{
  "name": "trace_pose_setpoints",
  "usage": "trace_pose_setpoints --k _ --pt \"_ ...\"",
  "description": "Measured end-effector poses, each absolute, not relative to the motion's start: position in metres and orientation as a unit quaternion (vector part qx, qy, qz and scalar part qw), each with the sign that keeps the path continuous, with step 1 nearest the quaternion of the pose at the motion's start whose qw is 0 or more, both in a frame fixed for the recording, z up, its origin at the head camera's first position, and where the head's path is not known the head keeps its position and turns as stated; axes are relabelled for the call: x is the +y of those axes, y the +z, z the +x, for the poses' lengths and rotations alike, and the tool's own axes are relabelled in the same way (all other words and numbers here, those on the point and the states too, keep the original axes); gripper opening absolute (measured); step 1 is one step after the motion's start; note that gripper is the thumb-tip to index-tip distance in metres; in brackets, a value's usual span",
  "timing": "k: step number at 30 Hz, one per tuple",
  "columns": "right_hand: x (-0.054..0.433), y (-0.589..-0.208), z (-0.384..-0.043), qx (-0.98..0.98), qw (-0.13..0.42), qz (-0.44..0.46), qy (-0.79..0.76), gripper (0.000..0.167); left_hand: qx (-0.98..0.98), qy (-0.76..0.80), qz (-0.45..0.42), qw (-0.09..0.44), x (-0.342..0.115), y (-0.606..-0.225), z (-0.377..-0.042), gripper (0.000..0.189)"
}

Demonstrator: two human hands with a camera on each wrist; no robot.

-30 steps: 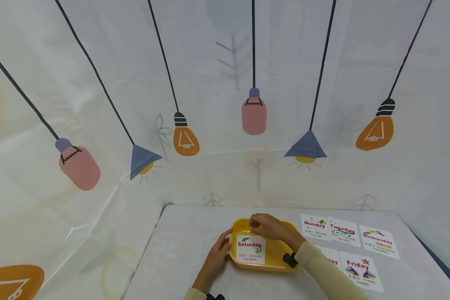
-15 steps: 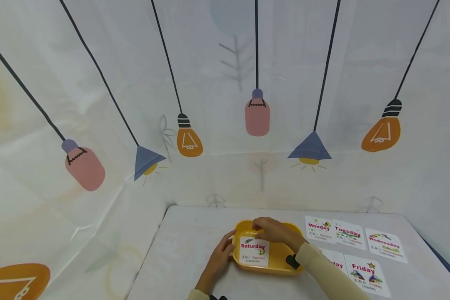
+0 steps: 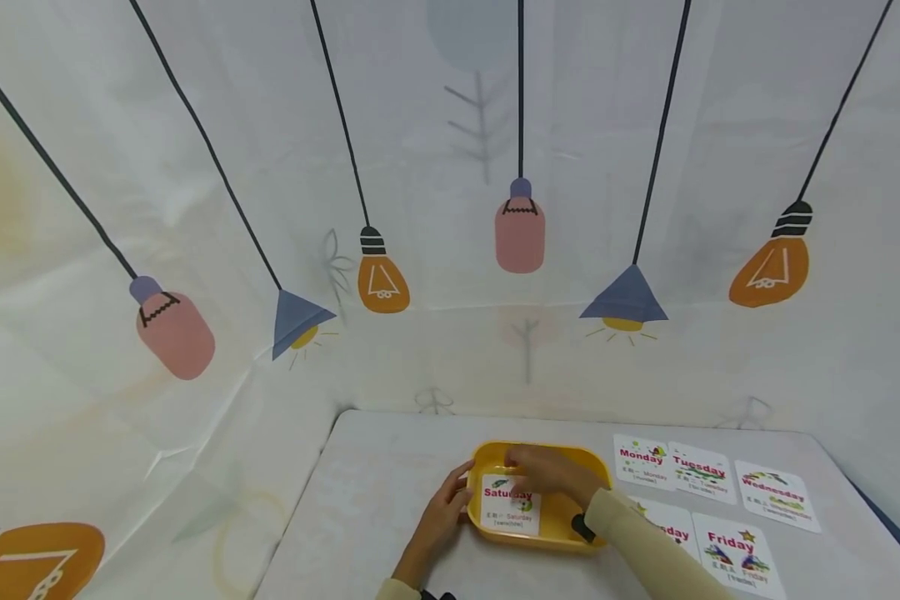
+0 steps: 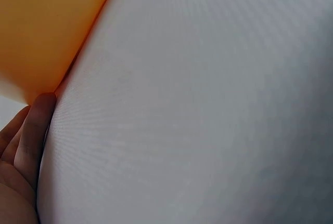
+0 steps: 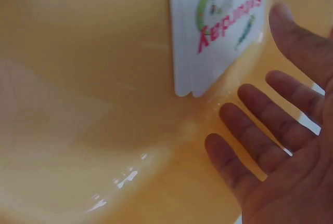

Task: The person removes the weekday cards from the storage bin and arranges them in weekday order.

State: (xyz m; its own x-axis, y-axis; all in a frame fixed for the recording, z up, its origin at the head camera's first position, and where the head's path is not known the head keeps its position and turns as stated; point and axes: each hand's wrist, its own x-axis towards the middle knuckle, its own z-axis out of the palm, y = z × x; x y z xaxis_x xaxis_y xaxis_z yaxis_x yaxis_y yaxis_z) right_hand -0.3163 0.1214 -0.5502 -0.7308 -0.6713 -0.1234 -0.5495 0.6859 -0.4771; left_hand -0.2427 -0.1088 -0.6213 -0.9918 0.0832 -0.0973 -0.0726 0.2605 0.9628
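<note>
A yellow tray (image 3: 562,540) lies on the white table, holding a white "Saturday" card (image 3: 504,518) at its left end. In the right wrist view, a doubled lower edge shows at the Saturday card (image 5: 223,31), like two cards stacked. My left hand (image 3: 441,515) rests against the tray's left side; in the left wrist view its fingers (image 4: 35,130) touch the outer wall low down, by the tabletop. Over the tray hovers my right hand (image 3: 551,473), its fingers spread and holding nothing. Its thumb is near the card's top edge, and part of the printed word is covered in the head view.
Right of the tray lie the Monday (image 3: 640,460), Tuesday (image 3: 701,472) and Wednesday (image 3: 777,495) cards in a row. Below them are a partly hidden "...sday" card (image 3: 673,533) and the Friday card (image 3: 738,554). A white curtain with printed lamps hangs behind the table (image 3: 390,450).
My right hand has shifted down toward the Saturday card, now overlapping its word, and its fingers reach out more. My left hand stays at the tray's side. The head view has drifted slightly.
</note>
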Motion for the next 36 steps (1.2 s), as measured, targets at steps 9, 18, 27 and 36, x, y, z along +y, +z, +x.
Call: trace_pose_setpoints --k 9,18,27,36 --pt "0.114 -0.557 -0.314 0.926 0.149 -0.323 -0.125 0.061 0.791 0.608 0.001 0.068 -0.110 -0.622 -0.243 0.042" --pt "0.109 -0.563 -0.311 0.931 0.129 -0.339 -0.028 0.087 0.791 0.608 -0.001 0.073 -0.110 -0.621 -0.243 0.042" --pt "0.103 -0.560 -0.306 0.937 0.139 -0.321 -0.020 0.095 0.791 0.608 0.010 0.070 -0.111 -0.620 -0.243 0.042" --pt "0.104 -0.561 -0.303 0.937 0.079 -0.341 0.008 0.090 0.790 0.609 0.020 0.071 -0.112 -0.618 -0.242 0.043"
